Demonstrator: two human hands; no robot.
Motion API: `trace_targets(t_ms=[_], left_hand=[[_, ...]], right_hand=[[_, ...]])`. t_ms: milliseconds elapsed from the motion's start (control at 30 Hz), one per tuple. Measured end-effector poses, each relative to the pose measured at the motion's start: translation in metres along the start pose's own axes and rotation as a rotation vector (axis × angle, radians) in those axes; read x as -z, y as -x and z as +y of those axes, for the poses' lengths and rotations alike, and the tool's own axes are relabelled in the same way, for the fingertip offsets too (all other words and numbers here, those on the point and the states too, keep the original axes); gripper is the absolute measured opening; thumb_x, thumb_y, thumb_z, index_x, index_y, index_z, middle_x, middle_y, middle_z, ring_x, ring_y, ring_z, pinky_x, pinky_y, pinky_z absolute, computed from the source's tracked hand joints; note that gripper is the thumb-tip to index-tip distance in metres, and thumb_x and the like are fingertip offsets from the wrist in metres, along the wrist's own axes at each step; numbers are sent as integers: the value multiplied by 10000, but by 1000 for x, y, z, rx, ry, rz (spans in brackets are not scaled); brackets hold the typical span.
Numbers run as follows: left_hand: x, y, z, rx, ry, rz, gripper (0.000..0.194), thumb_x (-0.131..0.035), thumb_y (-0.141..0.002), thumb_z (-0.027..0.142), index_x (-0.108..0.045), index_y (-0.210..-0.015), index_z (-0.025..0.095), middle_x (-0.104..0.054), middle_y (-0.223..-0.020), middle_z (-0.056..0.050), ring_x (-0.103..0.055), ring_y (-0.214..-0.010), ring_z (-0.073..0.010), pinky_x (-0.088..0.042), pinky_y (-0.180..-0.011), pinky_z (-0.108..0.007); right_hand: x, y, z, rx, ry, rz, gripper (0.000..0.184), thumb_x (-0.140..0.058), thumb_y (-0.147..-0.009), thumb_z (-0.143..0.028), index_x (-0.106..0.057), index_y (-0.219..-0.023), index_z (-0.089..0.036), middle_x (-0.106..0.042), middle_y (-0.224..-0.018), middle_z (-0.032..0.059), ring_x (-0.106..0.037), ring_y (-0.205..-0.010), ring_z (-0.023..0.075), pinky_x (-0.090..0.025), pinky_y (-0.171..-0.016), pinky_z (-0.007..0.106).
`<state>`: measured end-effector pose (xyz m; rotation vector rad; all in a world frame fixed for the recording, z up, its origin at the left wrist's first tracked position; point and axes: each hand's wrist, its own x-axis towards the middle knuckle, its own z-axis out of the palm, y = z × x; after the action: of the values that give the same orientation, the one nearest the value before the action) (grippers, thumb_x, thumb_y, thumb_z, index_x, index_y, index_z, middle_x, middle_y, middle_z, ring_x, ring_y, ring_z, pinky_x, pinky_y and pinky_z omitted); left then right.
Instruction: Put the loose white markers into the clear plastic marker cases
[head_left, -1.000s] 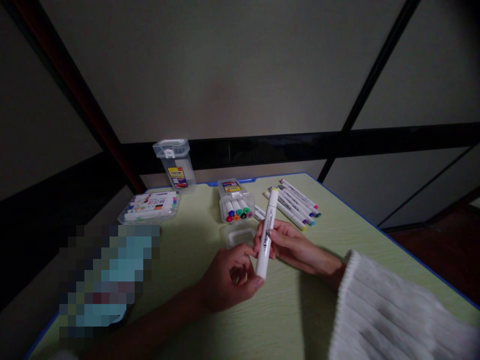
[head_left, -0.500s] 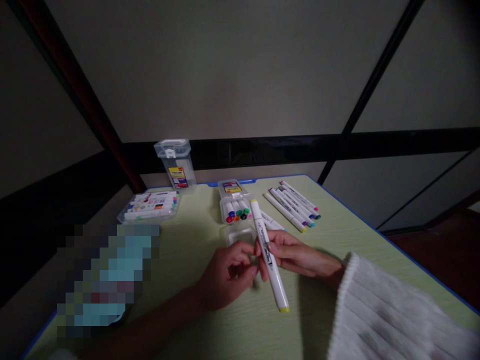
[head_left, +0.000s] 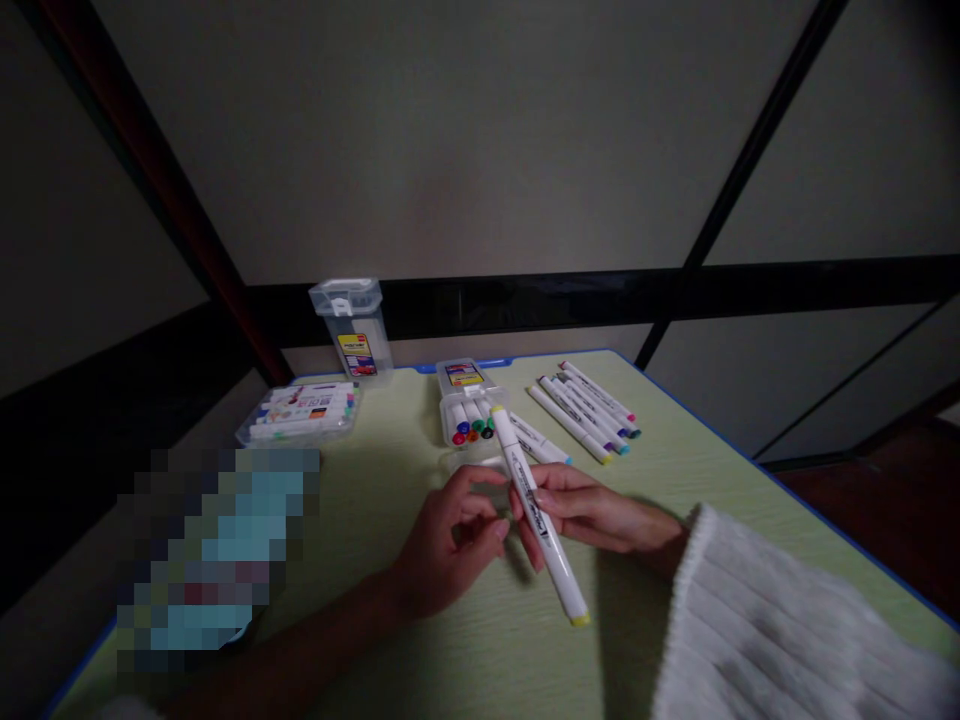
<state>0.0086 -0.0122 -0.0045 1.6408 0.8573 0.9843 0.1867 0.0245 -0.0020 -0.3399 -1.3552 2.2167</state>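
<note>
My right hand (head_left: 592, 508) is closed around the middle of a white marker (head_left: 553, 550) with yellow ends. The marker slants above the table, its upper end towards the wall and its lower end towards me. Just left of it is my left hand (head_left: 450, 550), fingers curled but apart, with nothing visible in them. Beyond the hands lies a clear plastic case (head_left: 463, 378), open towards me and holding several markers with coloured ends. Its flipped-open lid (head_left: 465, 461) is partly hidden behind my left fingers. Close to the case lies a loose marker with a light blue end (head_left: 544, 440).
Several white markers (head_left: 589, 405) lie in a row at the right rear of the table (head_left: 360, 520). An upright clear case (head_left: 356, 335) stands at the back left, with a flat clear pack of markers (head_left: 304, 412) in front. A pixelated blue object (head_left: 240, 540) lies left. Wall panels (head_left: 480, 150) rise behind.
The marker's upper end has tipped left and its lower end has shifted slightly right. My left hand's fingers have drawn away from the marker and spread a little.
</note>
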Motion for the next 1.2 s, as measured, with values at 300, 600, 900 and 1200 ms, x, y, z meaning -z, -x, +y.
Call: trace_targets(t_ms=[300,600,900,1200], left_hand=[[0,0,6,69,69,83,374,-520,-757,220,-369,-1095,167,-551,-572,59,-405,-378,-39,-326,-376,-153],[1,-4,0,31,211,195,370,-534,-785,343,-330,-1054,191,-538,-535,89,-381,-320,-30,-303,-319,-126],[4,-7,1,22,266,271,360,-541,-772,484,-426,-923,177,-534,-458,80,-398,-274,-39,-258,-295,-121],[5,-9,1,34,243,301,360,-536,-759,521,-435,-765,175,-503,-425,84,-369,-265,-31,-244,-284,-117]], right_hand=[[0,3,-1,-43,31,-75,284,-614,-787,-375,-616,-864,-102,-638,-652,10,-567,-468,76,-430,-491,197],[1,3,-1,-85,44,-108,300,-590,-799,-387,-603,-876,-97,-594,-559,-12,-553,-430,77,-416,-437,178],[4,3,3,-158,2,-60,285,-564,-815,-359,-620,-901,-93,-586,-485,-29,-488,-313,50,-373,-314,128],[3,3,0,-194,56,21,302,-551,-823,-361,-639,-918,-89,-544,-452,-45,-445,-299,36,-336,-283,118]])
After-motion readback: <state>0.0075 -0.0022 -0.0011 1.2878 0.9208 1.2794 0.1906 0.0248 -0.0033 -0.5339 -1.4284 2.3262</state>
